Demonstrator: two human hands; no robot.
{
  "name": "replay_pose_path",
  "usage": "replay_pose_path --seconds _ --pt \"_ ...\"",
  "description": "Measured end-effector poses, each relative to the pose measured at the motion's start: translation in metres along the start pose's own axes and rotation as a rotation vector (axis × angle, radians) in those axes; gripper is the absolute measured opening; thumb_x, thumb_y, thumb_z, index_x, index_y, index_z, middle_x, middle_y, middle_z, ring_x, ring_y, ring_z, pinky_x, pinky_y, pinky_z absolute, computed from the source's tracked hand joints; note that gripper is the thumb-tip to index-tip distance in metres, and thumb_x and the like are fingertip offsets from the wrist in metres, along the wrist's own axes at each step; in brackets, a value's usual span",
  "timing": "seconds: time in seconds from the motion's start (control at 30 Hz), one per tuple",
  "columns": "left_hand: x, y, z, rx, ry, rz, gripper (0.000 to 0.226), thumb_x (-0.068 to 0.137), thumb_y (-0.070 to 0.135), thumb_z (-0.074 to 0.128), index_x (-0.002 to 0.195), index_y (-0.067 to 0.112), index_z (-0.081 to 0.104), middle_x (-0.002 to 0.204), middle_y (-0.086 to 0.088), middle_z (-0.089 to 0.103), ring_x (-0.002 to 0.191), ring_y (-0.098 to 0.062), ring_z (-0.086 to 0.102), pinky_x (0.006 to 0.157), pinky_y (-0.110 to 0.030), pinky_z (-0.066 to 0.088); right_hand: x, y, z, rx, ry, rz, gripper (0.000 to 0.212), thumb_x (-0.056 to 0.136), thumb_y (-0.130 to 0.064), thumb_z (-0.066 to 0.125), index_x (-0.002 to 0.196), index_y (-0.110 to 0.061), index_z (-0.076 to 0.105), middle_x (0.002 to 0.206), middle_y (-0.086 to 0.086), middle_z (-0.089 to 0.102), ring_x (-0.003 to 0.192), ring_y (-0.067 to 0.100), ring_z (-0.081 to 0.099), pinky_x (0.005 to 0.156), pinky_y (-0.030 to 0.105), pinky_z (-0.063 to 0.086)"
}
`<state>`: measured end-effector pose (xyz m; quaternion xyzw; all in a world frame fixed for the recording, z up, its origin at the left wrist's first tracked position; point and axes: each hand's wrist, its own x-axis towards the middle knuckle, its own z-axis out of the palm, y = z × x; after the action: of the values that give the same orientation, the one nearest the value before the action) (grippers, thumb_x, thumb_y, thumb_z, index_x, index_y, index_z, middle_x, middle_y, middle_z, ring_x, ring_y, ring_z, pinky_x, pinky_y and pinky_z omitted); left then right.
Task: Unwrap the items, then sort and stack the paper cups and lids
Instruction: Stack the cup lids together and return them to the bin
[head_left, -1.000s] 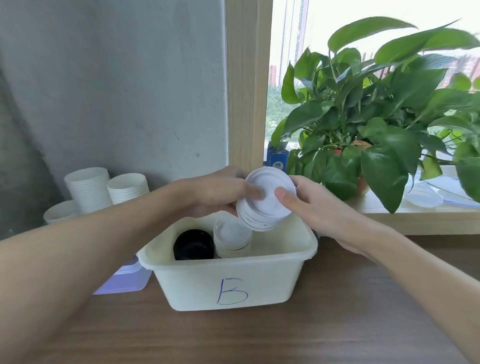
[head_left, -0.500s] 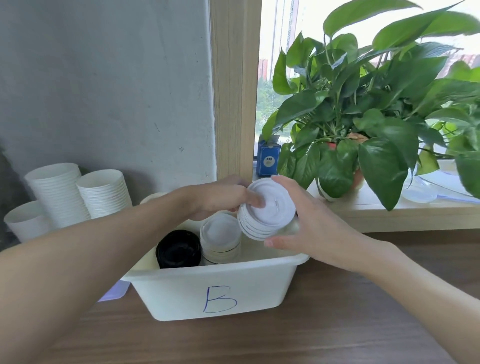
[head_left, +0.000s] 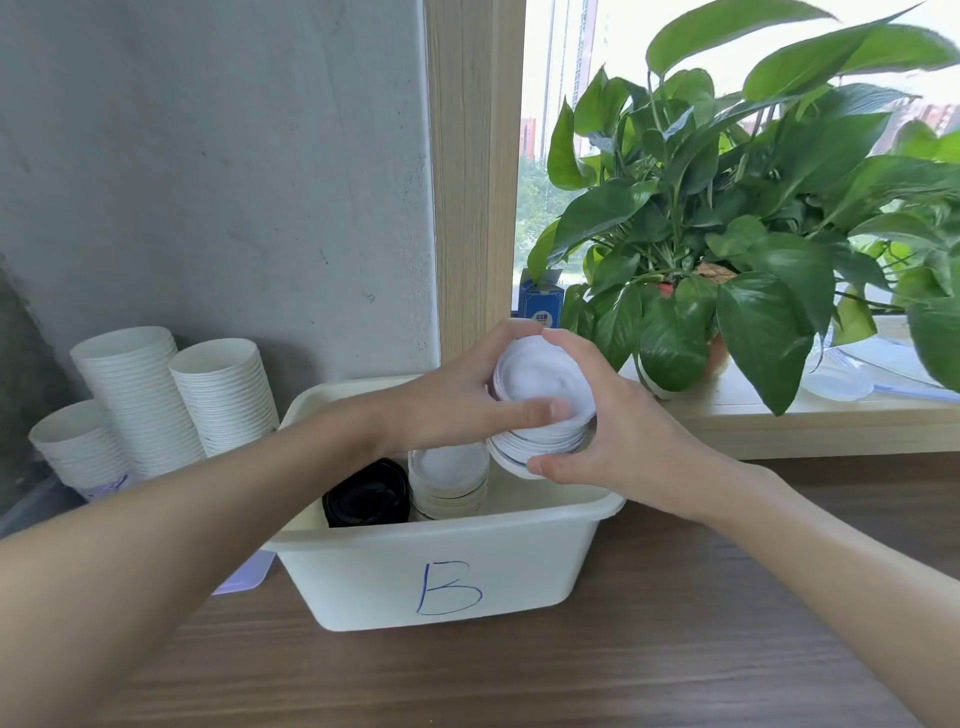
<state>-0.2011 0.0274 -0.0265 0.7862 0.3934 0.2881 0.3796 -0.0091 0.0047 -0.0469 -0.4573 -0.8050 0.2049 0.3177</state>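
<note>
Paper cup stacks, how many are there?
3, left of the bin: short stack far left, tall stack behind it, third stack nearest the bin. The arm may hide more.

raised lid stack (head_left: 540, 384): white, tilted, frame centre
white lid stack (head_left: 449, 475): upright, below centre
black lid stack (head_left: 366, 493): just left of it
paper cups (head_left: 156, 395): three white nested stacks, left
</note>
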Motion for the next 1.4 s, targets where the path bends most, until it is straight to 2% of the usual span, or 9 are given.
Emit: replay_pose_path --seconds 0.2,0.53,0.8,0.97,1.07,1.13,1.23,1.33,1.4 --pt "-0.006 0.002 -0.003 0.015 -0.046 0.008 0.075 0.076 0.034 0.082 0.136 0.028 0.037 0.124 0.016 0.049 0.106 0.012 0.054 0.085 -0.010 0.046 -0.005 -0.002 0.003 0.028 -0.052 0.026 0.103 0.069 -0.029 0.083 0.145 -0.042 0.015 0.121 -0.013 0.048 0.097 -0.013 0.044 0.076 -0.001 0.033" --pt "0.000 -0.011 0.004 -0.047 -0.012 0.057 0.076 0.068 0.020 0.086 0.133 0.024 0.047 0.125 0.006 0.059 0.115 -0.005 0.059 0.097 -0.025 0.050 -0.004 0.004 -0.002 0.133 -0.148 0.069 0.107 0.068 -0.026 0.085 0.145 -0.043 0.013 0.132 -0.017 0.048 0.119 -0.006 0.046 0.096 0.011 0.039" --pt "0.006 -0.028 0.003 -0.032 0.060 0.052 0.072 0.073 0.014 0.086 0.132 0.028 0.047 0.123 0.011 0.055 0.113 -0.002 0.056 0.092 -0.017 0.049 -0.019 0.007 -0.016 0.216 -0.143 0.081 0.095 0.064 -0.041 0.083 0.133 -0.054 0.020 0.117 -0.046 0.037 0.110 -0.035 0.027 0.084 -0.005 0.029" --pt "0.007 -0.038 0.013 0.037 0.036 0.088 0.078 0.068 0.013 0.090 0.131 0.027 0.047 0.125 0.010 0.055 0.115 0.000 0.054 0.093 -0.012 0.044 -0.034 0.016 -0.010 0.224 -0.236 0.103 0.110 0.058 -0.040 0.090 0.143 -0.045 0.020 0.140 -0.025 0.041 0.130 -0.002 0.040 0.107 0.030 0.037" --pt "0.007 -0.042 0.020 0.050 0.024 0.104 0.078 0.061 0.021 0.090 0.125 0.035 0.049 0.124 0.014 0.057 0.116 0.000 0.055 0.093 -0.012 0.042 -0.038 0.021 -0.007 0.142 -0.239 0.117 0.124 0.050 -0.056 0.088 0.145 -0.049 0.010 0.148 -0.025 0.031 0.138 0.001 0.029 0.113 0.038 0.031" --pt "0.007 -0.044 0.023 0.068 -0.002 0.116 0.079 0.059 0.029 0.090 0.125 0.038 0.048 0.123 0.018 0.056 0.117 0.000 0.054 0.095 -0.015 0.043 -0.038 0.022 -0.007 0.140 -0.237 0.096 0.118 0.052 -0.054 0.089 0.142 -0.055 0.013 0.146 -0.029 0.031 0.137 -0.003 0.028 0.113 0.032 0.030" --pt "0.009 -0.047 0.024 0.081 -0.027 0.129 0.080 0.058 0.039 0.087 0.127 0.034 0.047 0.124 0.013 0.054 0.118 -0.006 0.053 0.097 -0.024 0.045 -0.038 0.017 -0.009 0.138 -0.233 0.079 0.096 0.061 -0.035 0.089 0.109 -0.082 0.021 0.126 -0.046 0.037 0.121 -0.020 0.034 0.097 0.004 0.033" --pt "0.011 -0.049 0.024 0.138 -0.096 0.134 0.073 0.065 0.027 0.091 0.125 0.022 0.051 0.118 0.004 0.057 0.111 -0.015 0.057 0.091 -0.034 0.047 -0.036 0.018 -0.008 0.132 -0.235 0.087 0.097 0.060 -0.041 0.089 0.126 -0.068 0.024 0.133 -0.034 0.039 0.126 -0.011 0.035 0.106 0.022 0.035" --pt "0.011 -0.050 0.024 0.179 -0.105 0.155 0.069 0.068 0.020 0.090 0.125 0.022 0.050 0.118 0.005 0.058 0.111 -0.015 0.058 0.092 -0.035 0.048 -0.034 0.021 -0.008 0.148 -0.255 0.111 0.100 0.059 -0.044 0.088 0.135 -0.053 0.025 0.132 -0.036 0.037 0.122 -0.019 0.033 0.104 0.014 0.033"
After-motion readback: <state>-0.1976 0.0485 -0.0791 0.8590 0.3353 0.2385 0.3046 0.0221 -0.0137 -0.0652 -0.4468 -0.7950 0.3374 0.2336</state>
